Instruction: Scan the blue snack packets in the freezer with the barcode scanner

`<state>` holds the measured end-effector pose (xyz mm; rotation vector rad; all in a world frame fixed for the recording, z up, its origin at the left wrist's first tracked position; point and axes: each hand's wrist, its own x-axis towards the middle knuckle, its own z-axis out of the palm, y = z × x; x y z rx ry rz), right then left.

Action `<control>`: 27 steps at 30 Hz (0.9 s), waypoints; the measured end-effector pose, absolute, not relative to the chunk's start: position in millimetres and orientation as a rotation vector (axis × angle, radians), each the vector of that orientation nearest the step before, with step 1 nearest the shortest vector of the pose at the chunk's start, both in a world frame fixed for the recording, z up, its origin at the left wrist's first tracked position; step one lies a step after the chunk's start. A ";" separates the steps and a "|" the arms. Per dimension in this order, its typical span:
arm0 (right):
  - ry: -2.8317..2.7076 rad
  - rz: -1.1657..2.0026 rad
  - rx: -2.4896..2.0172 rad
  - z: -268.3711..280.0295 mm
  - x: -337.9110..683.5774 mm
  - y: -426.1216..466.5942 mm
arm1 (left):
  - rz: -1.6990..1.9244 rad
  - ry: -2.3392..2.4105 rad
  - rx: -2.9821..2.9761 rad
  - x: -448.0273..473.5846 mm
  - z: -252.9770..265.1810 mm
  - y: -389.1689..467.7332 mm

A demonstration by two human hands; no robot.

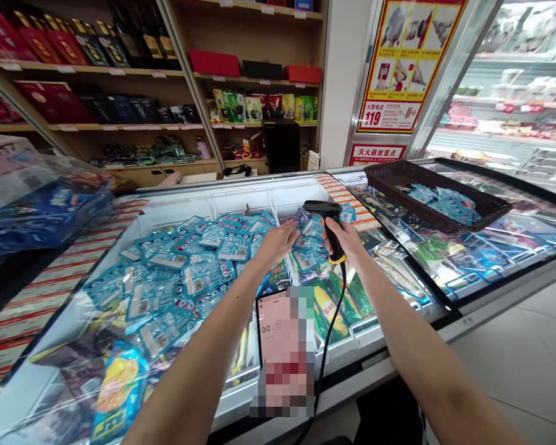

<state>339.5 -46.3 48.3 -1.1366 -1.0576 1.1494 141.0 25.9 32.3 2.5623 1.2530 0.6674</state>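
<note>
My right grip (345, 238) clamps the scanner (327, 209) by its handle. Whether my left grip (278, 242) pinches anything, I cannot tell. Blue packets (234, 246) should be light, slippery: pinch edges.

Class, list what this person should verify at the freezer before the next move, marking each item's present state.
1. Scanner gripped: ok, it is in the right hand.
2. Cable attached to the scanner: ok.
3. Left hand holding a packet: cannot tell; it is over the freezer's contents, but no grasp is clear.
4. Blue packets neatly stacked: not ok, they lie in a loose heap.
5. Brown basket in view: ok, with some blue packets inside.
</note>
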 end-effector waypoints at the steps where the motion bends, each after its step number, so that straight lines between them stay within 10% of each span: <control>1: -1.069 1.151 -1.144 48.3 339.6 -46.4 | 0.673 1.218 2.535 145.2 32.6 28.7; 17: -1.094 1.147 -1.104 47.6 345.2 -44.3 | 0.490 0.992 2.732 183.9 30.7 54.1; 27: -1.018 1.131 -1.091 48.0 339.7 -44.2 | 1.083 1.482 2.227 150.2 45.0 30.4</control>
